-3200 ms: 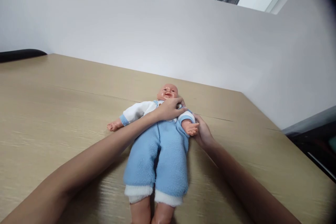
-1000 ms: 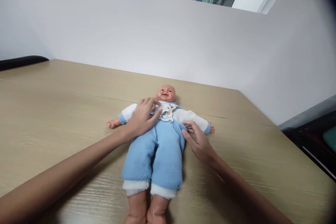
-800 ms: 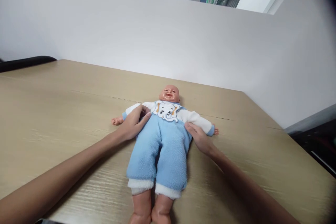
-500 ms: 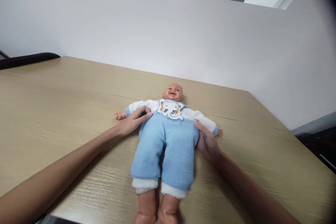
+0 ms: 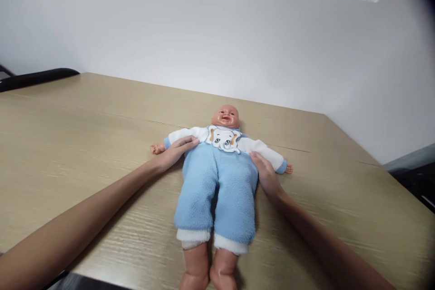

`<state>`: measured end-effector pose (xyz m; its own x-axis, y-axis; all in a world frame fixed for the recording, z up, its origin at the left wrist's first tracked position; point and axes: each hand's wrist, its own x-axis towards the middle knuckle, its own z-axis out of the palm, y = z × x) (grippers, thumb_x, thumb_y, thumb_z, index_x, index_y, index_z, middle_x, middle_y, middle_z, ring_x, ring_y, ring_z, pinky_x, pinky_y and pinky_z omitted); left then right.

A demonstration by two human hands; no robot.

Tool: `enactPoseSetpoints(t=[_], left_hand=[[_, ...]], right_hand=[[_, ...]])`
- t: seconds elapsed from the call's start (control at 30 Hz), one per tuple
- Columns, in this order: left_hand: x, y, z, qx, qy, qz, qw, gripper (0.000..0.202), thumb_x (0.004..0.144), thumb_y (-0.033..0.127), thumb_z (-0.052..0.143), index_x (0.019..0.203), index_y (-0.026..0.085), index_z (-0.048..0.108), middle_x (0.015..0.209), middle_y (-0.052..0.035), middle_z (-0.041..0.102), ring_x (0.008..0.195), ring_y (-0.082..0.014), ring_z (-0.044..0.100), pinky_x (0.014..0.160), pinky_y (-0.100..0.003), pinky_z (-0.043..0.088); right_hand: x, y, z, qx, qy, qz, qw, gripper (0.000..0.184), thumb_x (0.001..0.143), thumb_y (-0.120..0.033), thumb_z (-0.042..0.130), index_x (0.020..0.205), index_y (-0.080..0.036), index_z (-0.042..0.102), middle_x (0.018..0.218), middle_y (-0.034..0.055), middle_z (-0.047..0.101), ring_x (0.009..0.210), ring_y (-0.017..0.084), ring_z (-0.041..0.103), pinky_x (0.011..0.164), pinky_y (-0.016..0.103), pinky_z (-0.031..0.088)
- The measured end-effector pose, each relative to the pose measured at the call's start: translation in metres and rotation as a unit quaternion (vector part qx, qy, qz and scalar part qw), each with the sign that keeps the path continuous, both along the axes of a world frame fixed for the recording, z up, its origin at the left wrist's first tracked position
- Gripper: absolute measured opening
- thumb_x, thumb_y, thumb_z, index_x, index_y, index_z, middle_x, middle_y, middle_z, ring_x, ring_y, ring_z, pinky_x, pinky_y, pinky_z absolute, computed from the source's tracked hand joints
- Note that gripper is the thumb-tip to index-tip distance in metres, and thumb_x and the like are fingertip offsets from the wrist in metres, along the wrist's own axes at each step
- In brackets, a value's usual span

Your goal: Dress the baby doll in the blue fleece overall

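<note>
A baby doll [image 5: 219,176] in a blue fleece romper with white sleeves and an elephant bib lies face up on the wooden table [image 5: 84,118], its head pointing away from me. My left hand [image 5: 175,150] rests against the doll's side under its outstretched arm, with the fingers stretched along the white sleeve. On the other side, my right hand [image 5: 267,174] lies flat against the romper, fingertips at the armpit. Both thumbs are hidden. The doll's bare legs reach the table's near edge.
A white partition wall [image 5: 217,36] runs along the back and right of the table. A black chair back [image 5: 37,77] shows at the far left. A dark floor area [image 5: 414,181] lies beyond the table's right edge.
My left hand has come off the doll's chest and settled at its side. The doll's arm, earlier folded over its body, now lies out flat, and my right hand has moved to the armpit.
</note>
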<state>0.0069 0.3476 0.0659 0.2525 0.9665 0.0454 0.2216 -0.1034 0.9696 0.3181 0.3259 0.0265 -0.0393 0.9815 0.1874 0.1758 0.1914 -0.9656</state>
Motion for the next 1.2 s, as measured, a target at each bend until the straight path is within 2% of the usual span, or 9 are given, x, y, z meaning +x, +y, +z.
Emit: enactPoseSetpoints(t=[0.2,0.37,0.53,0.67,0.73,0.83,0.97,1.07,1.2], left_hand=[[-0.002,0.007,-0.015,0.005,-0.043,-0.041,0.998,0.031,0.095,0.052,0.062,0.09,0.021,0.059,0.097,-0.0025,0.057,0.096,-0.023,0.051,0.092,-0.036,0.039],[0.007,0.004,-0.016,0.01,-0.075,-0.012,0.997,0.035,0.095,0.056,0.064,0.099,0.022,0.059,0.094,-0.0009,0.055,0.091,-0.0204,0.05,0.087,-0.034,0.039],[0.015,0.003,-0.009,0.076,-0.004,0.043,0.996,0.033,0.095,0.052,0.065,0.1,0.021,0.059,0.1,-0.0035,0.061,0.095,-0.022,0.056,0.09,-0.035,0.044],[0.033,0.001,0.011,0.215,0.125,0.125,0.961,0.022,0.096,0.039,0.063,0.11,0.021,0.062,0.116,-0.0076,0.067,0.109,-0.0262,0.058,0.101,-0.04,0.043],[0.05,0.001,0.026,0.285,0.173,0.095,0.938,0.018,0.099,0.034,0.059,0.112,0.021,0.063,0.117,-0.0077,0.069,0.112,-0.0267,0.058,0.104,-0.041,0.042],[0.083,0.008,0.042,0.362,0.213,-0.036,0.907,0.019,0.101,0.034,0.059,0.111,0.02,0.068,0.118,-0.0092,0.07,0.118,-0.0278,0.057,0.11,-0.043,0.04],[0.118,0.027,0.043,0.362,0.308,-0.157,0.866,0.028,0.098,0.04,0.063,0.111,0.018,0.073,0.12,-0.0134,0.069,0.126,-0.0342,0.053,0.112,-0.05,0.038],[0.131,0.041,0.038,0.297,0.359,-0.163,0.87,0.031,0.097,0.046,0.062,0.101,0.019,0.075,0.12,-0.013,0.072,0.125,-0.0382,0.051,0.11,-0.055,0.037],[0.133,0.055,0.036,0.257,0.315,-0.174,0.897,0.03,0.094,0.046,0.06,0.09,0.021,0.075,0.115,-0.0102,0.074,0.115,-0.0345,0.056,0.108,-0.051,0.037]], right_hand=[[0.001,0.006,-0.006,-0.025,0.065,-0.055,0.996,0.037,0.084,-0.061,0.074,0.086,-0.024,0.072,0.106,0.0076,0.078,0.121,0.032,0.064,0.116,0.044,0.045],[-0.001,0.008,0.003,-0.032,0.17,-0.016,0.985,0.03,0.085,-0.054,0.071,0.078,-0.026,0.065,0.105,0.0064,0.078,0.119,0.033,0.067,0.112,0.045,0.051],[0.002,0.005,0.01,-0.074,0.184,0.072,0.978,0.03,0.086,-0.051,0.077,0.101,-0.027,0.07,0.113,0.006,0.076,0.121,0.033,0.067,0.11,0.046,0.053],[0.008,0.007,0.003,-0.045,0.102,0.06,0.992,0.047,0.077,-0.056,0.086,0.109,-0.027,0.064,0.113,0.0033,0.072,0.117,0.028,0.066,0.11,0.041,0.05],[0.01,0.009,-0.001,-0.012,0.071,0.044,0.996,0.049,0.076,-0.057,0.087,0.105,-0.027,0.062,0.106,0.0022,0.069,0.11,0.026,0.065,0.105,0.038,0.051],[0.014,0.01,-0.007,0.026,0.046,0.042,0.998,0.046,0.079,-0.055,0.086,0.104,-0.026,0.06,0.098,0.0008,0.064,0.098,0.023,0.064,0.094,0.035,0.052],[0.018,0.01,-0.01,0.044,0.02,0.051,0.998,0.041,0.085,-0.052,0.082,0.105,-0.025,0.06,0.094,0.0007,0.061,0.09,0.021,0.062,0.086,0.034,0.051],[0.019,0.011,-0.007,0.054,-0.001,0.033,0.998,0.038,0.088,-0.058,0.074,0.102,-0.026,0.059,0.092,0.0012,0.063,0.089,0.022,0.062,0.084,0.035,0.053],[0.025,0.009,0.002,0.071,-0.043,-0.015,0.996,0.033,0.096,-0.059,0.059,0.097,-0.026,0.06,0.093,0.0031,0.065,0.089,0.024,0.063,0.083,0.036,0.053]])
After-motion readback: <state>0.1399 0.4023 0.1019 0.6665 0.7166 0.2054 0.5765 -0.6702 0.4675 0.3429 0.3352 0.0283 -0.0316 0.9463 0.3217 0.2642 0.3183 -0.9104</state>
